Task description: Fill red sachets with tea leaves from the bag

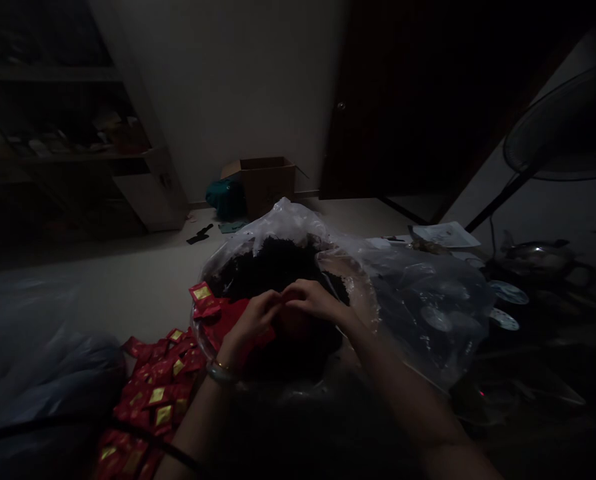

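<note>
My left hand [255, 317], with a bangle at its wrist, and my right hand [311, 298] meet at the fingertips. Both have their fingers curled and pressed together; whatever lies between them is too dark to make out. Under them is a round container lined with clear plastic [285, 217], holding a heap of dark, loose, leaf-like material [278, 267]. Red material [228, 320] lies inside by my left hand. A small red packet with a gold label [205, 299] rests on the left rim. Many more red packets [163, 393] are piled lower left.
A clear plastic bag [428, 307] spreads to the right, near a kettle [538, 257] and a white tray [445, 235]. Behind stand a cardboard box [268, 183] and a teal bag [227, 198]. Shelves [53, 157] are on the left, a fan [563, 127] on the right. The room is dim.
</note>
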A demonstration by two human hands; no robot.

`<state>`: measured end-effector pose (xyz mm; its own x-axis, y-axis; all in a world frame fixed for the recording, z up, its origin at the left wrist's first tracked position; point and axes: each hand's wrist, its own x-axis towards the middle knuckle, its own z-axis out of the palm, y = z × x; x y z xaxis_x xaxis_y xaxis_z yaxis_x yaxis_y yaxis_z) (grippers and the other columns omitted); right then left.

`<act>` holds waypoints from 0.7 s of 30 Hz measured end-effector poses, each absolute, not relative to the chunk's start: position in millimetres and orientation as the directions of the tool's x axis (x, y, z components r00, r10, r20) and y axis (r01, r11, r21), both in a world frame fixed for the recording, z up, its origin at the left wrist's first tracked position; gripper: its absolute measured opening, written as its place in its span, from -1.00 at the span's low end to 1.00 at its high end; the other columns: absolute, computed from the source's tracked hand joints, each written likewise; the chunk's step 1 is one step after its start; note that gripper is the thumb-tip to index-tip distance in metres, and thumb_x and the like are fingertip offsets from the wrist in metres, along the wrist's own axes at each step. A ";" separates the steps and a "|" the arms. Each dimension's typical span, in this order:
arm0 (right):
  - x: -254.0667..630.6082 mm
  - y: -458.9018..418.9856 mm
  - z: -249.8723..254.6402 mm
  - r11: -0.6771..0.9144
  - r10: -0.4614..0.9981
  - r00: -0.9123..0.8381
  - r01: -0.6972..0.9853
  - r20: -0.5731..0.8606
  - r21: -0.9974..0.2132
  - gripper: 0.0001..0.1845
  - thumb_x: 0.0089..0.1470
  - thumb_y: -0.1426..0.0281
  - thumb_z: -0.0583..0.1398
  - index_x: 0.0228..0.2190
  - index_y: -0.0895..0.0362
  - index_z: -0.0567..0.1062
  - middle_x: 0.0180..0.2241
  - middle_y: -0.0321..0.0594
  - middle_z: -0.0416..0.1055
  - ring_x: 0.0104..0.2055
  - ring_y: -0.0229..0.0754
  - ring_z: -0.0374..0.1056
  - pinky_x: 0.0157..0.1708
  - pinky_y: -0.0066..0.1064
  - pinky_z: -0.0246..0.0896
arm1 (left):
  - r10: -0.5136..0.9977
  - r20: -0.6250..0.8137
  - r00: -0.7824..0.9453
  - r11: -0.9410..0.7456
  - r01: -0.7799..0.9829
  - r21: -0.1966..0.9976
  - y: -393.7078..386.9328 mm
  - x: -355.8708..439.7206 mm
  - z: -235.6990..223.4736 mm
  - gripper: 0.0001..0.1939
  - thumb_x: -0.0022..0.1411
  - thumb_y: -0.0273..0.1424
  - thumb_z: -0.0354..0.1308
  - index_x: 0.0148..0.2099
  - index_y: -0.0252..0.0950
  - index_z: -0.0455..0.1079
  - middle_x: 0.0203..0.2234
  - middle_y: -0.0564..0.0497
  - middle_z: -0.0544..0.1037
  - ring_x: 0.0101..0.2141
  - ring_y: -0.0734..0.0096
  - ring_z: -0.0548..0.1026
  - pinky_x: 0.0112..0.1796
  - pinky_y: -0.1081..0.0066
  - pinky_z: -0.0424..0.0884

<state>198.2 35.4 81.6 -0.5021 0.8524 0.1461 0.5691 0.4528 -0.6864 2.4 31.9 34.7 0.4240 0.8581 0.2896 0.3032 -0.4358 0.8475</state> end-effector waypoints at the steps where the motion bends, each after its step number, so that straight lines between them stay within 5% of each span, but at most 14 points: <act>1: 196.5 37.8 77.3 0.397 0.887 -0.430 0.529 0.166 -0.750 -0.69 0.01 0.44 0.26 -0.14 0.09 0.53 -0.25 -0.22 0.47 -0.23 -0.21 0.37 -0.19 -0.40 0.23 | 0.870 0.288 0.400 -0.411 0.265 0.872 33.2 2.3 36.1 -0.84 0.18 -0.37 0.11 -0.20 -0.27 0.44 -0.33 -0.01 0.54 -0.32 0.37 0.46 -0.28 0.43 0.37; 4: 189.9 46.5 60.8 0.193 0.966 -0.240 0.409 0.099 -0.892 -0.64 -0.07 0.41 0.28 -0.16 0.15 0.53 -0.33 -0.25 0.50 -0.33 -0.23 0.37 -0.31 -0.42 0.25 | 0.921 0.271 0.281 -0.317 0.130 0.940 38.4 3.3 34.9 -0.74 0.10 -0.35 0.18 -0.12 -0.27 0.41 -0.31 -0.01 0.54 -0.29 0.36 0.49 -0.27 0.44 0.38; 7: 185.8 54.3 45.0 0.044 0.982 -0.186 0.307 -0.014 -0.951 -0.77 -0.13 0.31 0.30 -0.41 0.21 0.57 -0.49 -0.26 0.47 -0.46 -0.26 0.32 -0.45 -0.46 0.20 | 0.971 0.172 0.164 -0.180 0.033 0.983 42.5 5.3 27.8 -0.54 -0.01 -0.31 0.26 -0.02 -0.30 0.37 -0.41 0.03 0.53 -0.37 0.40 0.49 -0.36 0.48 0.37; 12: 182.1 61.0 26.8 0.013 0.989 -0.146 0.233 -0.022 -0.972 -0.71 -0.21 0.21 0.33 -0.53 0.21 0.56 -0.60 -0.30 0.44 -0.58 -0.31 0.25 -0.56 -0.49 0.11 | 0.999 -0.008 0.049 0.015 -0.134 0.991 41.2 10.7 19.1 -0.36 -0.15 -0.24 0.38 0.01 -0.35 0.38 -0.58 0.13 0.47 -0.53 0.49 0.42 -0.47 0.52 0.30; 16: 170.8 64.7 15.9 0.061 0.994 -0.105 0.333 0.027 -0.941 -0.72 -0.13 0.21 0.28 -0.47 0.20 0.58 -0.55 -0.26 0.51 -0.55 -0.27 0.33 -0.53 -0.47 0.18 | 0.961 -0.169 0.217 0.219 -0.233 0.948 35.7 16.7 15.7 -0.42 -0.24 -0.24 0.44 -0.13 -0.37 0.46 -0.43 -0.02 0.58 -0.47 0.40 0.50 -0.41 0.46 0.36; 21: 170.1 73.3 7.2 0.062 0.998 -0.059 0.463 0.039 -0.884 -0.74 0.02 0.25 0.20 -0.36 0.16 0.60 -0.35 -0.20 0.57 -0.30 -0.15 0.46 -0.30 -0.41 0.31 | 0.900 -0.326 0.289 0.409 -0.299 0.862 33.9 21.5 7.7 -0.51 -0.40 -0.33 0.51 -0.34 -0.41 0.48 -0.54 -0.01 0.57 -0.54 0.39 0.50 -0.41 0.41 0.41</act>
